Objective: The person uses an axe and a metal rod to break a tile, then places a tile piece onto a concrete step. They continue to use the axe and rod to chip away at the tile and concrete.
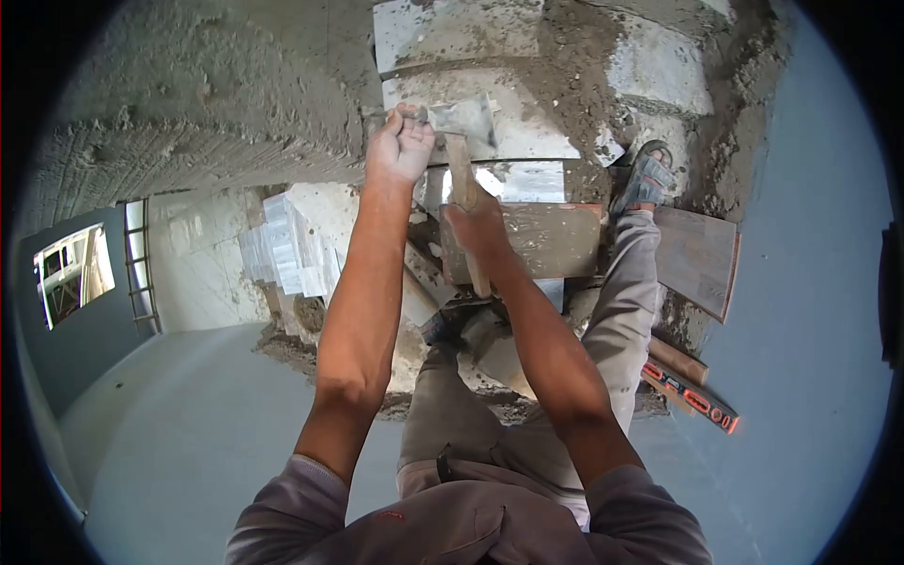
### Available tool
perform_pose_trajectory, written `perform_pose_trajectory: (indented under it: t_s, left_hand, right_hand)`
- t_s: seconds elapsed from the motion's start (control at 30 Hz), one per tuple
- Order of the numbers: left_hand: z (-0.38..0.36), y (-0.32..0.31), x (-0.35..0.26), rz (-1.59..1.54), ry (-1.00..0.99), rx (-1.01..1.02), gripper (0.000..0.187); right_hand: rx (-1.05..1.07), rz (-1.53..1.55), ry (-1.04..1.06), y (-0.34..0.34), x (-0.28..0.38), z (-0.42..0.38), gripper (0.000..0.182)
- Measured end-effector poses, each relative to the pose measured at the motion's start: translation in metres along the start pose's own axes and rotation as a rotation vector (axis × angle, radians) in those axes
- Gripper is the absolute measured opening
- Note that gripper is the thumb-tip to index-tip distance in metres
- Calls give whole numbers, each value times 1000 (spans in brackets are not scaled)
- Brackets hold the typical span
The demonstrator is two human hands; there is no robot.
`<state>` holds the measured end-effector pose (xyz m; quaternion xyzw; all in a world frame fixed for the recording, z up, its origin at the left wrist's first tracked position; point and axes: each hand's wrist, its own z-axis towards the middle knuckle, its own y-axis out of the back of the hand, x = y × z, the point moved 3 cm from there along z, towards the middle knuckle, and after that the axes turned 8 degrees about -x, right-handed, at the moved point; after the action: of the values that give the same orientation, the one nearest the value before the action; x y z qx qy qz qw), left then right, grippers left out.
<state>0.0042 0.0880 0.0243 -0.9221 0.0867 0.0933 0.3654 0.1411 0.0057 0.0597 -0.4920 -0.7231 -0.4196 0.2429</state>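
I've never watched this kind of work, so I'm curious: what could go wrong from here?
The bare left hand is right beside a broad blade, so fingers might get nicked. The right hand grips a wooden handle over a tile; a slip could chip it. The sandal leaves toes bare, so something dropped might hurt them.

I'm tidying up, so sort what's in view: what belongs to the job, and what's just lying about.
Job, it seems:
trowel, at the left hand
wooden tool, in the right hand
tile, below the right hand

Probably just lying about:
level
wood piece, beside the level
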Motion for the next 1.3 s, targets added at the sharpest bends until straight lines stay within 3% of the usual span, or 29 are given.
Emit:
perform_pose_trajectory:
  t_s: [0.07, 0.13, 0.17, 0.27, 0.33, 0.4, 0.47, 0.5, 0.53, 0.6, 0.67, 0.73, 0.77, 0.8, 0.87, 0.9, 0.93, 1.0, 1.03, 1.07, 1.1, 1.13, 1.17, 1.2, 1.27, 1.3]
  left_hand:
    - [7, -2, -2, -18, -16, 15, 14]
    - [1, 2, -5, -19, 9, -56, 14]
    - [1, 2, -6, -8, 5, -11, 13]
    - [1, 4, -3, 27, -12, 26, 8]
    - [-1, -3, 0, 21, -11, 0, 10]
    - [2, -4, -5, 10, -26, -47, 13]
    - [-1, 2, -4, -38, 5, -61, 8]
    - [2, 6, -5, -39, 4, -66, 8]
    - [4, 9, -6, -40, 6, -55, 8]
    - [6, 2, -4, -39, 13, -18, 7]
    - [2, 0, -7, -79, 23, 9, 14]
    - [2, 4, -7, -66, 27, -10, 12]
    - [1, 2, -7, -54, 28, -6, 10]
    - [2, 4, -7, -51, 29, -8, 10]
    - [5, -1, -5, 6, -32, -12, 11]
    - [2, -5, -4, 10, -27, -6, 11]
    - [2, -11, -6, -6, -28, -27, 10]
    - [-6, -2, -5, -9, -18, -89, 10]
    - [-4, -5, -5, -54, -9, -71, 9]
    - [-7, -5, -5, -97, 3, -61, 8]
    - [11, 14, -12, -97, 4, -61, 8]
    - [48, 44, -24, 147, -113, 7, 9]
    - [70, 67, -28, 394, -225, 68, 11]
    - [72, 77, -26, 397, -222, 80, 11]
    - [60, 101, -21, 8, 139, -65, 12]
    - [43, 89, -12, 3, 138, -67, 12]
  right_hand:
    - [-51, 23, 47, 1, -17, 10, 25]
    - [-299, 346, 309, 11, -2, -15, 31]
    - [-289, 345, 304, 7, -2, -11, 31]
    - [-193, 199, 241, 0, 0, -10, 35]
    - [-179, -104, 167, 0, 8, -7, 27]
    - [-143, 33, 269, 0, 6, -7, 27]
    - [-265, 463, 432, -1, -2, -16, 34]
    - [-323, 427, 446, -21, -28, 1, 35]
    - [-325, 425, 444, -17, -22, 2, 35]
    - [-87, -80, 87, -11, -11, 10, 29]
    - [-17, -16, 102, 1, 5, -1, 32]
    - [-312, 460, 386, 1, 1, -16, 29]
    - [-369, 655, 411, -13, -5, -10, 31]
    - [-371, 657, 408, -15, -7, -6, 31]
    - [-242, 16, 354, -19, -7, 6, 16]
    - [-161, -68, 299, -5, 3, 3, 16]
    - [-161, -69, 316, 2, 15, 2, 16]
    - [-226, 253, 503, 8, 22, -21, 26]
    - [-437, 319, 674, -2, 15, -12, 30]
    - [-434, 319, 673, -10, 2, -4, 30]
    - [-217, 90, 396, -19, -3, 3, 36]
    - [-8, -137, 126, -22, -8, 10, 43]
    - [118, -224, 122, -18, -6, 12, 46]
    - [106, -221, 126, -20, -17, 10, 46]
    - [-113, -183, 248, -28, -47, -1, 43]
    - [-168, 21, 322, -16, -34, -17, 34]
